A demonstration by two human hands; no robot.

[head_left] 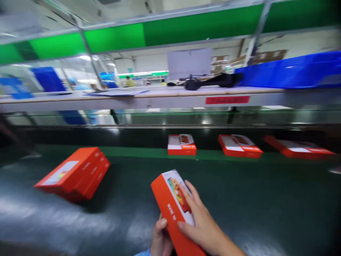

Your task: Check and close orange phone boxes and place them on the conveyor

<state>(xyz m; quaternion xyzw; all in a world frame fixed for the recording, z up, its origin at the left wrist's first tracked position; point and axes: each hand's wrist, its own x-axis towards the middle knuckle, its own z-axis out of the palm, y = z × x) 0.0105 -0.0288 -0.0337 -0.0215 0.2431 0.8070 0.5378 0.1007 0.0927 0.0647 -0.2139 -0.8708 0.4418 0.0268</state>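
Tilted above the dark green work surface is an orange box [170,217] with a picture on its white top panel and white lettering along its side. My left hand [160,236] grips its lower left side, the thumb on the orange face. Across the box from the right lies my right hand [201,220], fingers over the picture panel and thumb pressing the lettered side. The palms and the box's lower end are partly hidden. To the left stands a stack of similar orange boxes [77,174], apart from both hands.
Along the far side lie an orange and white box [182,145], a second one [239,145] and a third [298,147]. Above them runs a shelf [165,103] with a red label, black gear [207,81] and a blue bin [293,71]. The surface [128,192] is dark green.
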